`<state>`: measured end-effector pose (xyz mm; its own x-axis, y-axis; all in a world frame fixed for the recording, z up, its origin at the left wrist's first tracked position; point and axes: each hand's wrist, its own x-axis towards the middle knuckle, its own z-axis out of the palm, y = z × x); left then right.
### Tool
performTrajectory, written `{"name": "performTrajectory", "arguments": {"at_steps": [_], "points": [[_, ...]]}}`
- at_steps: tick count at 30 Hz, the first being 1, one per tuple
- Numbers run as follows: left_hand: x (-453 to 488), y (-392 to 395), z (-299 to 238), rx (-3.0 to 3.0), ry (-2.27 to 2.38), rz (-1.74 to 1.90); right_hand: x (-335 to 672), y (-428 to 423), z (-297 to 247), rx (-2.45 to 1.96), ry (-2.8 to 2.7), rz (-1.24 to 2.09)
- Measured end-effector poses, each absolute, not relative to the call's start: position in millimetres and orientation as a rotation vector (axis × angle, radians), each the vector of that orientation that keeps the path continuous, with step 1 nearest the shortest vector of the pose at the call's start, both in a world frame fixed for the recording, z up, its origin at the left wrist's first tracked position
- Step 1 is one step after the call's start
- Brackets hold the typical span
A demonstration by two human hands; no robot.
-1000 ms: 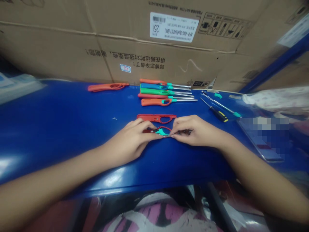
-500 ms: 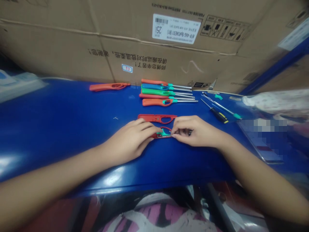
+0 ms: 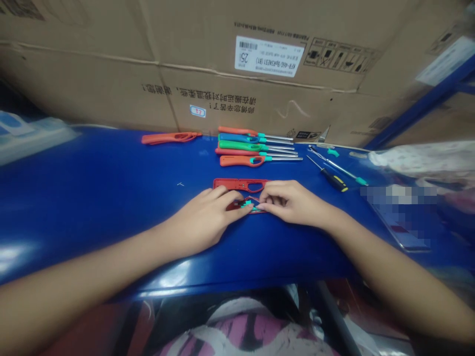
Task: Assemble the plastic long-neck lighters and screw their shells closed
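On the blue table lies a red lighter half-shell [image 3: 257, 212] with a teal trigger [image 3: 247, 203] inside it. My left hand [image 3: 208, 212] grips the shell from the left, thumb beside the trigger and fingers curled over the far side. At the shell's right end my right hand [image 3: 285, 200] is closed in a pinch; what sits between the fingertips is too small to make out. A second red half-shell [image 3: 232, 184] rests just behind, inner side up, its right end partly covered by my right hand.
Behind is a row of gas lighters, with an orange lighter [image 3: 243, 161] nearest. An orange casing [image 3: 168, 139] lies left. To the right are a screwdriver [image 3: 334, 179], a metal lighter tube [image 3: 343, 170] and a phone [image 3: 410, 242]. A large cardboard box [image 3: 208, 59] stands at the back.
My left thumb has moved forward along the shell toward the trigger. My right hand has shifted slightly left, closer to my left fingers. The whole view has tilted a little.
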<state>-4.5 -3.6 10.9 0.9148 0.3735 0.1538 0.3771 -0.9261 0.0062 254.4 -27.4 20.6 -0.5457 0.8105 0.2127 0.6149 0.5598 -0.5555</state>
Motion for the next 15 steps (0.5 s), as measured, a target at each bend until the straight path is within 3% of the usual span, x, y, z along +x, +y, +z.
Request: {"name": "performTrajectory", "arguments": {"at_steps": [15], "points": [[-6.9, -0.5, 12.8, -3.118, -0.623, -0.479, 255.7, -37.7, 39.7, -0.991, -2.456, 0.678]]}}
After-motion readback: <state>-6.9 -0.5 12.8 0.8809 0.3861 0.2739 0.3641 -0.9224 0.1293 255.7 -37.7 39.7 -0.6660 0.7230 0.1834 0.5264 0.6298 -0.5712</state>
